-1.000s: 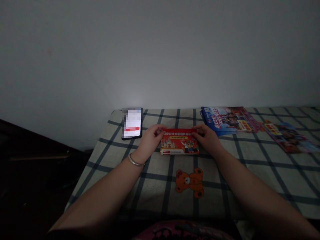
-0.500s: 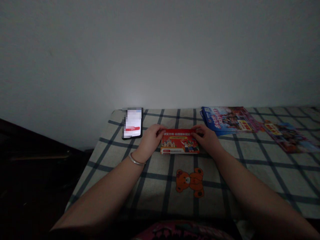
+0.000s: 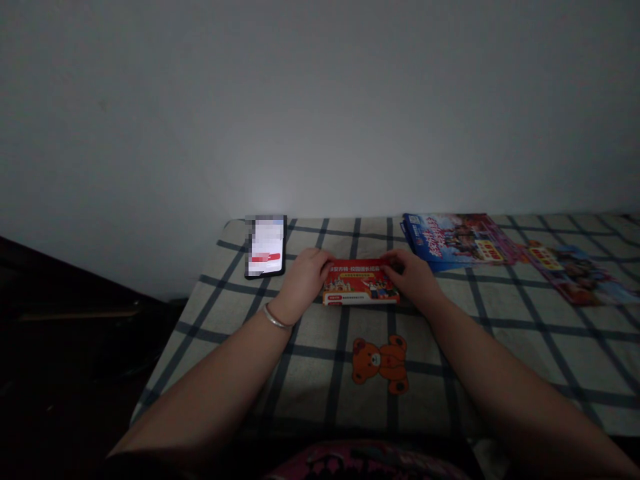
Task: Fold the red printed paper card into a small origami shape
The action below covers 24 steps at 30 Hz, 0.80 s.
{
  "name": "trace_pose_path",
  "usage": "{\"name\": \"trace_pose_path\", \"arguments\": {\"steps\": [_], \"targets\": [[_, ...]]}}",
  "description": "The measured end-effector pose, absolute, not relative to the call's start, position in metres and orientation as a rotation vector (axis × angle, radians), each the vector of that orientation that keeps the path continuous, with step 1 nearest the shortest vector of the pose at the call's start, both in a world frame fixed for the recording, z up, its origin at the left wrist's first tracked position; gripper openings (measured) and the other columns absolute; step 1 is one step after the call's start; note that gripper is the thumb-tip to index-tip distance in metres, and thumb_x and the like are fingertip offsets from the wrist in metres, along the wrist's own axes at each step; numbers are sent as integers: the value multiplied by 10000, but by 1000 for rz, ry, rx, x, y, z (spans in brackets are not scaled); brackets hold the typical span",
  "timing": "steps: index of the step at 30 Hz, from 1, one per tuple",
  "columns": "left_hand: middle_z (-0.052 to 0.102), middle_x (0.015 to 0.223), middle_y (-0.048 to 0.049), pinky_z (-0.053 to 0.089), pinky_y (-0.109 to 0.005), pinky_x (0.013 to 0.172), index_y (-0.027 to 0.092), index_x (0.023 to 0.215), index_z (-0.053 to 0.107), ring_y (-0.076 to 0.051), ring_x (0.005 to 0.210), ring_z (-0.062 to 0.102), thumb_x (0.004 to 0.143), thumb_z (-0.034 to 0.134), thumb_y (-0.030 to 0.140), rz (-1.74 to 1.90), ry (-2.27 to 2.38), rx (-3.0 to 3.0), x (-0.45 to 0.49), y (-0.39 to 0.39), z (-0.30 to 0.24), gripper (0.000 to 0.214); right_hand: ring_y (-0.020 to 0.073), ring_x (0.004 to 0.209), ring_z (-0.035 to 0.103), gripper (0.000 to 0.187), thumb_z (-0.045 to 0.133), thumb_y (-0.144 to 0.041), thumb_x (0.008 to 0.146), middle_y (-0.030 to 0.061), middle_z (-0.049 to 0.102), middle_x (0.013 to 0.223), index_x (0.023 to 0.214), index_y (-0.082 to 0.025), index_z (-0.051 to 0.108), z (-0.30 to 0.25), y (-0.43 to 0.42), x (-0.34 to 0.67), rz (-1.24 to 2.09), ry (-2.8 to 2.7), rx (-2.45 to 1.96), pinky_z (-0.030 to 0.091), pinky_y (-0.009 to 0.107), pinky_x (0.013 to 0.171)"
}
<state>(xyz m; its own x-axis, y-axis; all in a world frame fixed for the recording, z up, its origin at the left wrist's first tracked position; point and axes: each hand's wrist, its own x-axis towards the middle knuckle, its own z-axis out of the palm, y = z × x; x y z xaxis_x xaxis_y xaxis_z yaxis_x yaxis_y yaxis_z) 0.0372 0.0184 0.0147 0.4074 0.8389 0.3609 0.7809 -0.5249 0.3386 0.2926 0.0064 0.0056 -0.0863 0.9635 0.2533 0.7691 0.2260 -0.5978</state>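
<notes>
A red leaflet (image 3: 361,284) with cartoon figures lies in the middle of the checked cloth (image 3: 320,360). My left hand (image 3: 303,279) pinches its far left corner, a metal bangle on the wrist. My right hand (image 3: 413,277) pinches its far right corner. The far edge of the leaflet is lifted and bent toward me, so the sheet looks shorter than it is wide.
A lit phone (image 3: 266,246) lies at the far left of the cloth. A blue stack of leaflets (image 3: 457,239) sits at the far right, with another colourful leaflet (image 3: 575,272) beyond it. An orange bear print (image 3: 380,363) marks the cloth. A grey wall rises behind.
Both hands have drawn the leaflet's far edge toward me, so less of its face shows now. The arms have barely shifted.
</notes>
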Motion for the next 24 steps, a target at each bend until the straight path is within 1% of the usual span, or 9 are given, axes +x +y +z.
{"name": "trace_pose_path", "arguments": {"steps": [4, 7, 14, 20, 24], "targets": [[643, 888, -54, 487, -354, 823, 163, 956, 668, -215, 893, 576, 904, 562, 130, 739, 1480, 2597, 38, 19, 14, 122, 221, 832, 619, 152, 625, -197, 808, 54, 696, 855, 944, -203, 692, 3, 9, 294, 253, -2018, -1538, 499, 375, 789], [651, 896, -55, 479, -360, 828, 168, 975, 673, -224, 907, 561, 905, 560, 130, 730, 1465, 2634, 38, 20, 14, 138, 238, 881, 607, 142, 619, -198, 811, 61, 696, 874, 931, -201, 695, 2, 11, 296, 176, -2077, -1508, 478, 401, 844], [656, 911, -57, 459, -373, 846, 181, 971, 685, -228, 919, 543, 921, 543, 171, 719, 1470, 2690, 38, 24, 10, 151, 240, 913, 605, 171, 620, -223, 820, 67, 691, 914, 965, -199, 706, 0, 13, 298, 163, -2091, -1506, 466, 403, 882], [647, 923, -56, 456, -377, 867, 186, 987, 685, -231, 941, 528, 923, 547, 185, 708, 1495, 2729, 38, 24, 9, 152, 242, 968, 600, 189, 623, -198, 817, 78, 684, 969, 981, -189, 715, 2, 13, 297, 175, -2106, -1510, 457, 399, 927], [639, 932, -61, 457, -382, 871, 196, 995, 685, -234, 960, 526, 925, 545, 195, 702, 1520, 2741, 38, 24, 8, 157, 240, 986, 592, 203, 616, -200, 828, 75, 674, 988, 996, -206, 729, 2, 14, 297, 178, -2133, -1508, 457, 403, 939]]}}
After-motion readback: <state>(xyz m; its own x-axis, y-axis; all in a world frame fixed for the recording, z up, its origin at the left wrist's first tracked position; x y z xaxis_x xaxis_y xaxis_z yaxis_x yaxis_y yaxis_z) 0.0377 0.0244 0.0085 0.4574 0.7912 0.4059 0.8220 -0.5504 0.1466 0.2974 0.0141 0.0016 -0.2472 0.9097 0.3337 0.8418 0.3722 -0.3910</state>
